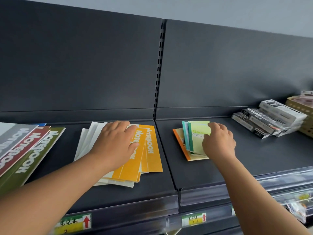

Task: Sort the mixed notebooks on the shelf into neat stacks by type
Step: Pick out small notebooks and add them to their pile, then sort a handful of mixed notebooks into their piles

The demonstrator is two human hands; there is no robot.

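A fanned pile of yellow notebooks [149,150] lies at the middle of the dark shelf [254,158]. My left hand [116,143] rests flat on top of it, fingers spread. To the right sits a small pile of little notebooks [194,138] with green, teal and orange covers. My right hand [218,141] covers its right side, with the thumb and fingers curled round the edge of the top green notebook. At the far left, larger grey, red and olive notebooks [33,150] lie overlapped.
Stacked grey and white boxes [267,121] sit at the right end of the shelf, with a yellowish carton [303,116] behind them. The shelf's back panel [101,65] rises behind everything. Price tags [74,223] hang on the front rail.
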